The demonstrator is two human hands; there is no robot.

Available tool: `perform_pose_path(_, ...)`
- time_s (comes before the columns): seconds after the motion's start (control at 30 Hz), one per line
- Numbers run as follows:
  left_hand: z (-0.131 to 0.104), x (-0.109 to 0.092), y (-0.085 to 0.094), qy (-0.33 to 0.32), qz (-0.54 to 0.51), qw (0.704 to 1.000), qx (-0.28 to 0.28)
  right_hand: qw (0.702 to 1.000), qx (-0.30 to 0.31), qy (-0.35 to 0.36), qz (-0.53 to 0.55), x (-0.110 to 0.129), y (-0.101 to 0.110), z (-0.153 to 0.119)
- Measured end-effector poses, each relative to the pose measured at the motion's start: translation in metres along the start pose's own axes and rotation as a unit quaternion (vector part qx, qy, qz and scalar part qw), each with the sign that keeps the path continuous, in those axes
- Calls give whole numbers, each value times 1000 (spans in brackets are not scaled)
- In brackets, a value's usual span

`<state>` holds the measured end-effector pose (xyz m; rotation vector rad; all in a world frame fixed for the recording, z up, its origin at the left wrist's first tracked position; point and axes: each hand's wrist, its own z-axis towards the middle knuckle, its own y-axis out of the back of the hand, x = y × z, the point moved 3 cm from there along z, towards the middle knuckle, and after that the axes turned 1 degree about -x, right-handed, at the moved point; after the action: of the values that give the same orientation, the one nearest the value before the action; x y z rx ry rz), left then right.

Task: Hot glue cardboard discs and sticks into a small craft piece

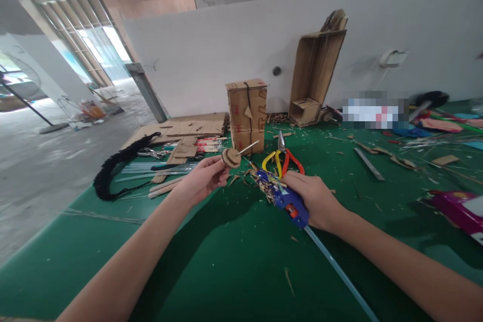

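Observation:
Between the fingers of my left hand (207, 176) is a small round cardboard wheel (231, 158), with a thin stick (249, 147) jutting out from it to the right. My right hand (315, 198) is wrapped round a blue glue gun (289, 204), whose nozzle points up and left toward the wheel. A long clear glue stick (339, 271) trails out of the gun's back end. Bits of debris cling to the front of the gun. Just beyond it lie scissors (282, 158) with yellow and orange handles. Behind the wheel stands a tall cardboard box (248, 115) with a black cord down its front.
Cardboard scraps (192, 126), glue sticks (138, 171) and a black fuzzy strip (109, 166) lie on the left of the green table (234, 271). An open cardboard form (317, 70) leans on the white wall. At right are a metal strip (369, 164) and a purple packet (455, 211).

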<state>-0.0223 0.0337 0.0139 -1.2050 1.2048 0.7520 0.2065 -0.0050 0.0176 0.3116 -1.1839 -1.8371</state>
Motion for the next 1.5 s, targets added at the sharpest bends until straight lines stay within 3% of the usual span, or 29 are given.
perform_pose_path(0.37, -4, 0, -9, -15, -76, 997, 17, 1000, 3, 3, 14, 3, 2, 2)
perform_pose_path(0.6, 2, 0, -1, -28, -96, 995, -30, 973, -138, -180, 42, -13, 6, 4)
perform_pose_path(0.7, 3, -3, 1, -41, -114, 991, -55, 968, -154, -199, -26, -26, 17, 4)
perform_pose_path(0.77, 2, -4, 1, -44, -122, 989, -74, 973, -77, -185, -117, -36, 23, 4)
perform_pose_path(0.9, 2, -5, 2, -46, -131, 985, -102, 918, -6, -291, -269, -60, 39, -3)
perform_pose_path(1.03, 1, -5, 4, -48, -132, 981, -136, 877, 60, -374, -296, -82, 43, -14)
perform_pose_path(1.17, 0, -6, 4, -41, -134, 978, -156, 873, 106, -391, -272, -99, 38, -21)
perform_pose_path(1.37, -1, -5, 3, -29, -142, 975, -167, 865, 109, -411, -268, -106, 33, -22)
perform_pose_path(1.5, -1, -3, 3, -33, -154, 975, -155, 876, 18, -377, -300, -89, 42, -13)
